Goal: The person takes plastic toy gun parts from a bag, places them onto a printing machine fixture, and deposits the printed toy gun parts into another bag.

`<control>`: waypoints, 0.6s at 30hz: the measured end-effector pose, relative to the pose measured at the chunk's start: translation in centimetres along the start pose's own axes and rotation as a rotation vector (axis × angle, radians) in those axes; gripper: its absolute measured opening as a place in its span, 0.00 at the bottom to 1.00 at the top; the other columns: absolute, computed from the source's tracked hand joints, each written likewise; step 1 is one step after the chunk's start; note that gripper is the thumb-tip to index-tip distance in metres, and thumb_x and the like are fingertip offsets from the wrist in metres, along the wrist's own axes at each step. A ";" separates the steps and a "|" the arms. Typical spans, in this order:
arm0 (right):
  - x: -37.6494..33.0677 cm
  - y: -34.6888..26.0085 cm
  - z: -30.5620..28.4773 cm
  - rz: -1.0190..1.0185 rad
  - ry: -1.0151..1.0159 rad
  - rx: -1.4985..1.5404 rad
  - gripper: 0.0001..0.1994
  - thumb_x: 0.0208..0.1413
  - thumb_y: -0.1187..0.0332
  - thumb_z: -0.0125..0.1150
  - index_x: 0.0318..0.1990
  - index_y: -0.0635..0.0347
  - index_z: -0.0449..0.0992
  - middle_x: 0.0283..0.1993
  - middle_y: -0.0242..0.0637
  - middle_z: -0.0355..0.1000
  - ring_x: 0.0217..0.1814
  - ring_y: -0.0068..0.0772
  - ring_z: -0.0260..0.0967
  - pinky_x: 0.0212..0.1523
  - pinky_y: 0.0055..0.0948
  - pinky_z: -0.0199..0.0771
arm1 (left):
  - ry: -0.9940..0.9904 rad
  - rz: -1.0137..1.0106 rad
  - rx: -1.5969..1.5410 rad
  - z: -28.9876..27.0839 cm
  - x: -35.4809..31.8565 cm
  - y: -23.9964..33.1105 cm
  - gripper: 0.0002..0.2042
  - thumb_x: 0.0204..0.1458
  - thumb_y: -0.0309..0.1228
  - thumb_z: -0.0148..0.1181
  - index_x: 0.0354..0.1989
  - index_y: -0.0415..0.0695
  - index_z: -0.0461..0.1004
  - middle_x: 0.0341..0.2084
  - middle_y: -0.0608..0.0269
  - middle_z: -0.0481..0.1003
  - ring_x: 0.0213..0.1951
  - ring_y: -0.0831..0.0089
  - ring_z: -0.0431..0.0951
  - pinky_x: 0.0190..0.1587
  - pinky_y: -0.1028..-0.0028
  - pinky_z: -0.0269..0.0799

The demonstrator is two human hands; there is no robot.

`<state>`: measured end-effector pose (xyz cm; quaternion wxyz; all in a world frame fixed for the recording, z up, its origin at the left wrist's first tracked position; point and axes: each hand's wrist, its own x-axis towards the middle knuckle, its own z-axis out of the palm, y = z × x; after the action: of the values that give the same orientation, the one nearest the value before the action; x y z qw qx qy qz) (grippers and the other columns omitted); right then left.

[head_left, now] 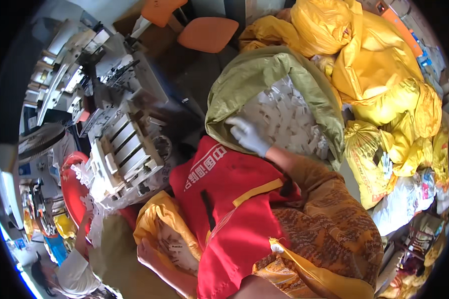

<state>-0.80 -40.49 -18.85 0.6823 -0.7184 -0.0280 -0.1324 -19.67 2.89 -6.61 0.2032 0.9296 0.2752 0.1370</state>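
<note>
My right hand (249,138), in a white glove, is over the near left part of a large green woven sack (224,89). Its fingers are stretched out and apart, with nothing visible in them. Many small white pieces (284,114) fill the sack beside it. My left hand (145,250) rests against the near left side of a small yellow bag (159,209), its fingers hidden from view. More white pieces (177,249) lie inside that bag. A red apron (234,224) with white print covers my lap between the two hands.
Stuffed yellow bags (369,65) are piled at the far right. A machine with pale metal bars (129,149) stands left, near a red basin (72,184). Another person (75,274) reaches toward white pieces at the basin. An orange chair (208,35) is at the back.
</note>
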 end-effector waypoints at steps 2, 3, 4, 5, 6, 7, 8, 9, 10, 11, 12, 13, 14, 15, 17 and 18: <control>0.5 8.5 -7.7 0.035 0.227 -0.578 0.12 0.46 0.71 0.58 0.40 0.59 0.74 0.41 0.46 0.71 0.45 0.45 0.69 0.45 0.38 0.70 | -0.023 0.035 0.006 0.4 0.0 -0.3 0.15 0.52 0.38 0.55 0.27 0.35 0.75 0.17 0.55 0.72 0.19 0.66 0.69 0.26 0.67 0.67; 0.8 13.4 -11.7 0.182 0.362 -0.560 0.13 0.45 0.67 0.59 0.40 0.56 0.75 0.43 0.47 0.71 0.46 0.48 0.69 0.45 0.39 0.69 | -0.042 0.071 0.003 0.7 0.2 0.0 0.15 0.51 0.38 0.56 0.30 0.34 0.76 0.19 0.54 0.74 0.21 0.65 0.73 0.27 0.68 0.68; 1.4 15.8 -15.9 0.294 0.333 -0.728 0.15 0.46 0.67 0.58 0.44 0.56 0.74 0.44 0.47 0.72 0.47 0.45 0.69 0.47 0.37 0.69 | -0.051 0.078 0.005 0.8 0.3 0.7 0.15 0.51 0.38 0.56 0.30 0.34 0.76 0.19 0.54 0.74 0.21 0.65 0.73 0.27 0.68 0.68; 1.5 17.1 -18.9 0.407 0.295 -0.893 0.17 0.48 0.68 0.57 0.48 0.57 0.73 0.46 0.46 0.72 0.47 0.42 0.70 0.48 0.34 0.69 | -0.077 0.064 -0.016 0.6 0.2 1.6 0.14 0.51 0.37 0.56 0.31 0.35 0.77 0.20 0.55 0.75 0.21 0.66 0.73 0.27 0.68 0.68; 0.9 17.6 -20.2 0.414 0.290 -0.891 0.17 0.48 0.68 0.57 0.48 0.57 0.73 0.46 0.46 0.72 0.47 0.42 0.70 0.48 0.34 0.69 | -0.098 0.043 -0.033 0.5 0.0 2.0 0.14 0.51 0.36 0.56 0.31 0.35 0.77 0.20 0.56 0.75 0.22 0.67 0.73 0.27 0.68 0.69; 0.5 17.6 -21.2 0.449 0.324 -0.930 0.18 0.47 0.65 0.57 0.48 0.58 0.72 0.45 0.47 0.72 0.46 0.44 0.70 0.47 0.36 0.69 | -0.117 0.016 -0.028 0.3 0.0 1.9 0.13 0.52 0.35 0.56 0.31 0.35 0.77 0.21 0.56 0.75 0.22 0.71 0.73 0.26 0.70 0.68; 0.5 17.8 -21.4 0.469 0.336 -0.948 0.19 0.47 0.63 0.58 0.48 0.58 0.72 0.44 0.48 0.72 0.46 0.44 0.70 0.47 0.36 0.69 | -0.118 0.013 -0.019 0.2 0.1 1.9 0.13 0.52 0.35 0.56 0.31 0.35 0.77 0.21 0.56 0.75 0.22 0.71 0.73 0.26 0.70 0.68; 0.3 17.7 -21.6 0.490 0.350 -0.965 0.20 0.47 0.62 0.58 0.48 0.58 0.72 0.44 0.48 0.72 0.45 0.45 0.70 0.47 0.37 0.69 | -0.144 0.029 -0.029 -0.2 0.1 2.2 0.13 0.52 0.34 0.56 0.31 0.34 0.77 0.21 0.56 0.75 0.22 0.72 0.73 0.25 0.71 0.68; 0.6 17.0 -21.0 0.468 0.303 -1.001 0.20 0.47 0.61 0.59 0.48 0.59 0.72 0.44 0.48 0.72 0.45 0.45 0.70 0.46 0.37 0.69 | -0.168 0.041 -0.035 -0.6 -0.1 2.3 0.12 0.53 0.34 0.56 0.31 0.34 0.76 0.21 0.56 0.75 0.23 0.73 0.74 0.25 0.72 0.69; 1.1 16.0 -20.3 0.444 0.256 -1.034 0.21 0.46 0.61 0.60 0.48 0.59 0.72 0.43 0.48 0.72 0.45 0.46 0.70 0.46 0.38 0.69 | -0.166 0.034 -0.023 -0.6 -0.2 2.7 0.12 0.53 0.34 0.56 0.31 0.34 0.76 0.21 0.56 0.75 0.23 0.73 0.74 0.25 0.72 0.69; 1.7 14.8 -19.7 0.416 0.210 -1.069 0.21 0.45 0.60 0.60 0.47 0.60 0.72 0.43 0.49 0.72 0.44 0.46 0.70 0.45 0.38 0.69 | -0.157 0.052 -0.046 -0.5 -0.2 3.3 0.12 0.53 0.33 0.56 0.31 0.33 0.76 0.21 0.57 0.75 0.23 0.74 0.74 0.25 0.73 0.69; 1.9 13.8 -19.1 0.389 0.163 -1.103 0.22 0.45 0.59 0.61 0.47 0.60 0.71 0.42 0.49 0.72 0.44 0.46 0.70 0.45 0.39 0.69 | -0.149 0.070 -0.068 -0.4 -0.3 3.8 0.13 0.53 0.33 0.55 0.30 0.32 0.75 0.20 0.57 0.75 0.23 0.75 0.75 0.25 0.74 0.70; 2.0 13.5 -18.7 0.360 0.117 -1.137 0.22 0.44 0.58 0.62 0.46 0.61 0.71 0.42 0.49 0.72 0.43 0.47 0.70 0.44 0.39 0.69 | -0.147 0.063 -0.059 -0.4 -0.3 3.9 0.13 0.53 0.33 0.55 0.30 0.32 0.75 0.20 0.57 0.75 0.23 0.75 0.75 0.25 0.74 0.70; 2.3 14.9 -19.2 0.364 0.119 -1.136 0.22 0.44 0.58 0.62 0.46 0.61 0.71 0.42 0.49 0.72 0.43 0.47 0.70 0.44 0.39 0.69 | -0.156 0.068 -0.074 -0.2 0.1 4.0 0.13 0.53 0.33 0.56 0.30 0.32 0.75 0.20 0.57 0.74 0.24 0.74 0.75 0.26 0.75 0.70; 3.6 17.3 -19.7 0.461 0.039 -1.139 0.25 0.44 0.55 0.63 0.46 0.63 0.71 0.41 0.49 0.73 0.43 0.47 0.70 0.45 0.40 0.69 | -0.164 0.073 -0.089 0.2 0.5 4.3 0.13 0.54 0.33 0.56 0.30 0.31 0.75 0.19 0.58 0.74 0.24 0.74 0.76 0.27 0.75 0.71; 3.9 17.4 -19.4 0.490 0.003 -1.137 0.25 0.44 0.54 0.64 0.45 0.63 0.70 0.41 0.48 0.73 0.43 0.47 0.70 0.45 0.41 0.69 | -0.154 0.107 -0.085 0.2 0.4 4.4 0.13 0.53 0.33 0.56 0.30 0.31 0.75 0.19 0.58 0.73 0.23 0.74 0.74 0.25 0.75 0.70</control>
<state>3.90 -61.37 -34.26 0.2034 -0.9550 0.2136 0.0327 -17.27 -0.29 -4.74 0.2557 0.9412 0.2027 0.0871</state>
